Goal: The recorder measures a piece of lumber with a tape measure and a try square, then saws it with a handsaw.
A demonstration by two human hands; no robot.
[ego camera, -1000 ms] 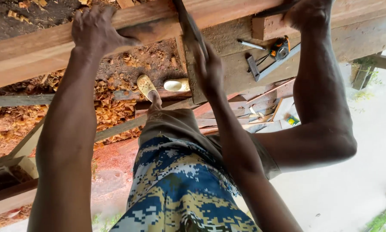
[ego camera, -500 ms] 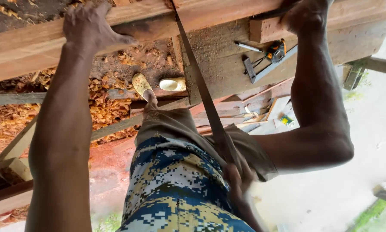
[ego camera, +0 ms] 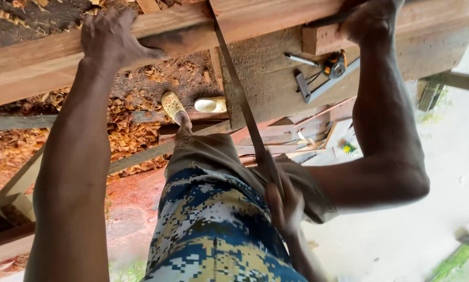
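Head view, left fingers (ego camera: 96, 23) clasping plank (ego camera: 30, 62), right fingers (ego camera: 277, 201) clasping saw (ego camera: 239, 94), tape measure (ego camera: 334, 63) near

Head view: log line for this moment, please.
left hand gripping wooden beam | right hand on handsaw handle, blade across beam | another hand on beam | tape measure, square on board

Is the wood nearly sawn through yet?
Not yet, it seems. Measuring looks finished: the tape measure and square lie aside. Right now the right hand grips the saw, its blade at the beam, while the left hand steadies it. The beam looks whole on both sides of the blade; the cut's depth is hidden.
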